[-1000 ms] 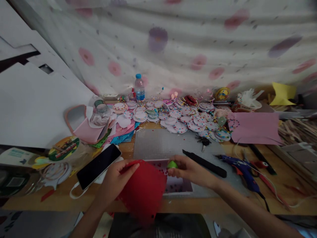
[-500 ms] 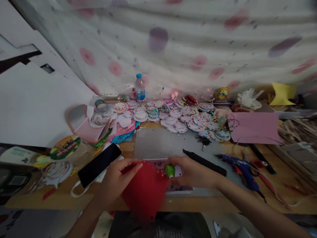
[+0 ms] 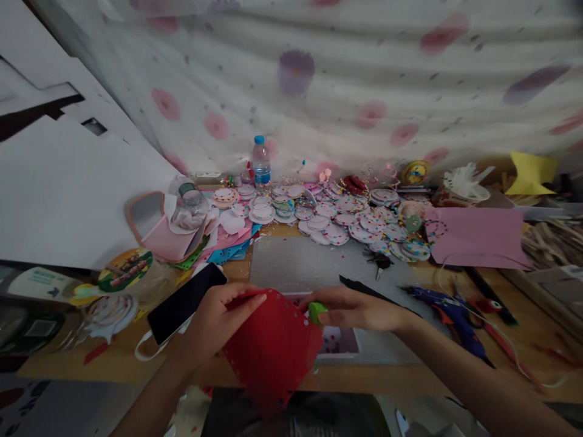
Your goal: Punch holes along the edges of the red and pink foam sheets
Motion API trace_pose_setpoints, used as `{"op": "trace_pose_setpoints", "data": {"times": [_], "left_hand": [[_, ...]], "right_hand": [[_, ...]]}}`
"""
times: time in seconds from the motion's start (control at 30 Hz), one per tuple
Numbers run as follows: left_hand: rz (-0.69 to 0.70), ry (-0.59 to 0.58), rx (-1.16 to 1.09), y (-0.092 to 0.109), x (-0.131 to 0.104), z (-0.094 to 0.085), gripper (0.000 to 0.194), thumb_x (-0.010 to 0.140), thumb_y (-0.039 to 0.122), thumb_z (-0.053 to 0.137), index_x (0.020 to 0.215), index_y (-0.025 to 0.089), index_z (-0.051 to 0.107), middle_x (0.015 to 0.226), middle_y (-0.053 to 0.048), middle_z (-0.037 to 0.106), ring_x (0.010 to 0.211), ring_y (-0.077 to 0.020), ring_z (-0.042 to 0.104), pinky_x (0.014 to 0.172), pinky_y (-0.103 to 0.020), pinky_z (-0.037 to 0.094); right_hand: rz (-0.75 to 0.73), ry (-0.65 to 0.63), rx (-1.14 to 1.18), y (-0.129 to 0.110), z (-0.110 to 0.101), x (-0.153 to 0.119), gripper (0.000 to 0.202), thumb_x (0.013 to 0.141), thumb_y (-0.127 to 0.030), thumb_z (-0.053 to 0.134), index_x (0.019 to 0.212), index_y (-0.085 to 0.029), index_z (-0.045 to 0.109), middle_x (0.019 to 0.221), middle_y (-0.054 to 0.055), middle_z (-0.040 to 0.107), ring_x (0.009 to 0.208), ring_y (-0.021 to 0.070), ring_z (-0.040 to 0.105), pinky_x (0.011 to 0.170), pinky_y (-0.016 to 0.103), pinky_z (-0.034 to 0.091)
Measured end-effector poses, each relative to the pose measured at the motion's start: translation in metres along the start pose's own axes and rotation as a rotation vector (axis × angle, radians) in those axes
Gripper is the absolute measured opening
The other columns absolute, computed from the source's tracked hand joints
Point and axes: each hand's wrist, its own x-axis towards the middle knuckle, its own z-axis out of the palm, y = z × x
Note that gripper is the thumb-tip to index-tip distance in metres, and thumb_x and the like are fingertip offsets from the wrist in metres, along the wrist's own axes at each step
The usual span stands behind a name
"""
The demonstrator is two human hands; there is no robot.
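My left hand (image 3: pixel 219 320) pinches the upper left edge of a red sheet of paper (image 3: pixel 276 343), thumb on top. Small punched holes run along the sheet's edges, and its lower corner hangs past the table front. My right hand (image 3: pixel 359 308) is closed around a small green craft punch (image 3: pixel 316 312) at the sheet's upper right edge. Whether the paper lies inside the punch's slot I cannot tell. Behind and below them, a shallow pale pink tray (image 3: pixel 357 350) with small coloured bits in it is partly hidden by the paper and my right hand.
A grey cutting mat (image 3: pixel 291 261) lies under the tray, with keys (image 3: pixel 380 262) on it. To the right is a blue glue gun (image 3: pixel 455 315) with its cord. A phone (image 3: pixel 186 303) lies left. Decorated paper discs (image 3: pixel 337 221) and a water bottle (image 3: pixel 261 164) stand along the back.
My right hand has turned, with its fingers now wrapped over the green punch. The red sheet has shifted slightly right. The whole view has drifted a little.
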Motion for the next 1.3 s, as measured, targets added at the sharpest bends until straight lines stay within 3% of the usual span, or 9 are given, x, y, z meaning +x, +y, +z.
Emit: {"op": "trace_pose_setpoints", "data": {"times": [0.13,0.3,0.47,0.6,0.83,0.93,1.1,1.3], "left_hand": [[-0.037,-0.007,-0.042,-0.003,0.001,0.0,0.021,0.08,0.036,0.06,0.092,0.023,0.073,0.09,0.0,0.075,0.086,-0.0206,0.067,0.076,-0.026,0.049],[-0.077,-0.003,-0.097,-0.002,0.001,0.0,0.027,0.079,0.038,0.06,0.092,0.018,0.073,0.092,-0.004,0.075,0.089,-0.0245,0.066,0.068,-0.026,0.05],[-0.083,0.007,-0.103,-0.004,0.002,0.001,0.029,0.079,0.039,0.06,0.095,0.018,0.072,0.094,-0.005,0.074,0.091,-0.0253,0.066,0.067,-0.026,0.05],[-0.057,-0.005,-0.061,-0.007,0.004,0.001,0.027,0.08,0.038,0.059,0.095,0.02,0.072,0.093,-0.003,0.075,0.09,-0.0242,0.066,0.073,-0.027,0.049],[0.022,0.036,0.077,-0.006,0.008,0.008,0.023,0.082,0.033,0.055,0.09,0.019,0.072,0.09,-0.004,0.074,0.085,-0.0227,0.067,0.076,-0.03,0.049],[0.046,0.076,0.087,-0.005,0.007,0.012,0.022,0.082,0.032,0.056,0.088,0.019,0.072,0.088,-0.004,0.074,0.083,-0.0221,0.067,0.075,-0.029,0.05],[0.024,0.118,0.033,-0.009,0.003,0.015,0.022,0.081,0.033,0.057,0.088,0.018,0.072,0.089,-0.005,0.074,0.084,-0.0222,0.067,0.077,-0.03,0.05],[0.006,0.15,-0.006,-0.015,0.0,0.016,0.022,0.08,0.034,0.059,0.089,0.018,0.072,0.091,-0.005,0.074,0.085,-0.0226,0.067,0.079,-0.03,0.05]], "right_hand": [[0.012,0.077,0.043,0.003,0.003,-0.002,0.039,0.09,-0.044,0.047,0.116,-0.02,0.061,0.113,0.006,0.062,0.106,0.0197,0.054,0.094,0.035,0.04],[0.04,0.108,0.064,0.002,0.006,-0.002,0.042,0.091,-0.05,0.041,0.104,-0.019,0.066,0.089,0.005,0.066,0.104,0.021,0.055,0.093,0.036,0.041],[0.055,0.112,0.01,-0.003,0.007,-0.001,0.044,0.089,-0.054,0.042,0.097,-0.018,0.067,0.088,0.005,0.065,0.104,0.0213,0.054,0.091,0.035,0.041],[0.059,0.097,-0.028,-0.004,0.008,0.0,0.041,0.09,-0.049,0.043,0.104,-0.018,0.064,0.092,0.005,0.064,0.099,0.02,0.055,0.086,0.033,0.043],[0.08,0.148,-0.329,0.0,0.011,0.005,0.033,0.084,-0.038,0.056,0.109,-0.017,0.061,0.089,0.003,0.062,0.079,0.0149,0.054,0.072,0.028,0.044],[0.107,0.133,-0.23,0.006,0.012,0.007,0.032,0.082,-0.037,0.06,0.107,-0.017,0.061,0.089,0.002,0.06,0.076,0.0137,0.052,0.071,0.027,0.043],[0.049,0.031,0.186,0.018,0.012,0.008,0.033,0.081,-0.038,0.061,0.106,-0.016,0.058,0.084,0.0,0.057,0.076,0.0118,0.052,0.072,0.025,0.042],[0.05,0.072,0.134,0.026,0.011,0.005,0.026,0.079,-0.034,0.065,0.095,-0.015,0.059,0.08,-0.001,0.054,0.072,0.0107,0.048,0.069,0.024,0.04]]}}
